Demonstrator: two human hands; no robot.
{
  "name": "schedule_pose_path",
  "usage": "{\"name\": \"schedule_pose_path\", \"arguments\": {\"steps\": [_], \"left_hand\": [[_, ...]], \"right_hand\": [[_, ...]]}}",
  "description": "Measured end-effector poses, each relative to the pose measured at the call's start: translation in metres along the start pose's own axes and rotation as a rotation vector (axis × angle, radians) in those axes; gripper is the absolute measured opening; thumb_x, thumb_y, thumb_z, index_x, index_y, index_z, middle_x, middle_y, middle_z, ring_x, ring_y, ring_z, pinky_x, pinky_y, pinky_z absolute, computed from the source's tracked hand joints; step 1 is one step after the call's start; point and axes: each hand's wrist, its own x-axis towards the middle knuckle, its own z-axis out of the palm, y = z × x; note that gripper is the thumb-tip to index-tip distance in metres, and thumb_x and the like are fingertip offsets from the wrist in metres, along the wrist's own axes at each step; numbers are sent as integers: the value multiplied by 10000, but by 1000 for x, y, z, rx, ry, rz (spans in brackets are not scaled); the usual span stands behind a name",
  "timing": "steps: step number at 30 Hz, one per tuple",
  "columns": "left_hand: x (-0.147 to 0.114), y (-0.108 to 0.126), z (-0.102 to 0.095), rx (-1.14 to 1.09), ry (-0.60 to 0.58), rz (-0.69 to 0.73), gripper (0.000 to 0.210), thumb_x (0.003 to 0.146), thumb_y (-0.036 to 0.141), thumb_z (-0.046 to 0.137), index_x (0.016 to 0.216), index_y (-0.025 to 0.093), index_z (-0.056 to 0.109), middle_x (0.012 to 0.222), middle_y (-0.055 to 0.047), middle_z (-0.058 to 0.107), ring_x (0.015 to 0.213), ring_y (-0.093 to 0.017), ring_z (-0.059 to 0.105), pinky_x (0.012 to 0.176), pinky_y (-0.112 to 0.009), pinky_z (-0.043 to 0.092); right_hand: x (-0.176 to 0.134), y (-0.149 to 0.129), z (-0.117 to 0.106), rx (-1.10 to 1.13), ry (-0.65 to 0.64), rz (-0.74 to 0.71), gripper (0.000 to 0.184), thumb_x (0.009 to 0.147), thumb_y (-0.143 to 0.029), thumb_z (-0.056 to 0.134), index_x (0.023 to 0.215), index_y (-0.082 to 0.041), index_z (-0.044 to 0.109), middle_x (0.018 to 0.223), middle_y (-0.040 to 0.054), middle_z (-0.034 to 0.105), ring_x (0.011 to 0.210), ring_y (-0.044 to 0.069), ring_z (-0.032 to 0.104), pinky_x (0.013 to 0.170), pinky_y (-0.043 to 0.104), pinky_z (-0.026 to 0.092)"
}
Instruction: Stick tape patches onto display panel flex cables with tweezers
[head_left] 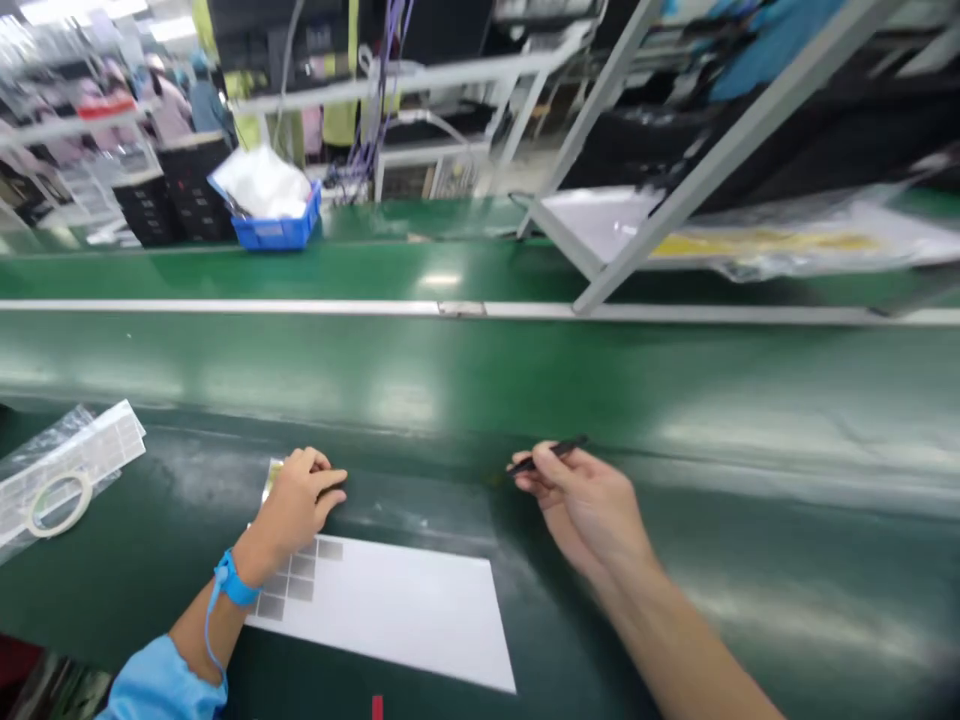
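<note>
Blue sleeve (161, 680) and bare right forearm (675, 640) come nearest the camera, both angled inward over the green bench (135, 590). Between them lies the white sheet (420, 600), its left end patterned with grey squares (301, 589) and partly covered by my left wrist.

Grip: my right hand (581, 500) pinches a slim black tool (571, 443) between thumb and fingers, above the bench and beyond the sheet's far right corner. Its tip points left, apart from the sheet; I cannot tell whether it is a pen or tweezers. My left hand (296, 500) is unclenched — thumb and forefinger parted, nothing visible between them — beside a small shiny piece (271, 478). Contact with that piece cannot be confirmed.

Handling: such a thin sheet probably slides under a dragging wrist, so light pressure on its plain area seems safest. Holding the tool close to its tip should give finer control. The blue wristband (232, 583) has a loose cord, which could snag; it is best held clear of the squares.
</note>
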Motion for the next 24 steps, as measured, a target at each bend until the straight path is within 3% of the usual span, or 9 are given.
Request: {"name": "schedule_pose_path", "arguments": {"steps": [5,8,10,13,15,16,19,24], "left_hand": [[-3,22,-4,7,207,-27,216,1027,217,587,1058,184,798,1032,-81,706,982,-201,669,906,-366,567],[-15,44,7,8,236,1,189,992,259,651,1098,225,804,1118,-88,742,1049,-227,689,970,-390,577],[-27,57,22,16,178,39,348,964,340,716,1304,274,752,1353,-95,712,1251,-287,651,1120,-452,529],[-45,66,48,36,-57,52,774,973,466,703,1663,314,389,1735,-72,357,1601,-379,315,1332,-582,271],[-53,64,61,44,-222,30,894,994,518,654,1724,314,179,1793,-47,157,1658,-413,106,1349,-661,118],[-55,62,64,46,-266,24,898,1004,531,630,1727,309,147,1795,-46,130,1659,-425,70,1341,-689,81],[-57,57,62,57,-267,44,793,1055,542,522,1724,279,186,1785,-69,179,1658,-416,96,1333,-702,59],[-57,57,42,58,-215,40,749,1076,645,392,1695,233,305,1761,-109,268,1648,-409,168,1333,-694,85]], "right_hand": [[19,17,-2,67,-5,43,579,415,-421,1074,777,-116,741,792,92,752,607,152,710,520,161,601],[29,25,-1,98,0,38,604,372,-381,1072,786,-104,729,783,91,753,598,153,709,514,153,600],[32,27,0,115,6,36,634,334,-373,1079,788,-105,726,773,80,756,584,146,702,508,148,598],[32,28,0,133,-6,21,678,326,-433,1091,800,-105,734,771,68,762,581,137,699,518,147,604],[32,29,-1,132,-12,10,695,331,-471,1093,803,-105,738,777,64,765,585,134,699,525,148,610],[32,30,-2,129,-12,7,703,324,-481,1094,799,-103,739,775,62,765,584,133,699,525,147,610],[33,30,-4,132,-11,17,740,265,-473,1099,788,-94,740,769,69,768,580,139,706,518,142,606],[35,26,-7,151,-12,66,732,182,-393,1104,740,-82,746,745,84,765,561,154,714,516,147,610]]}}
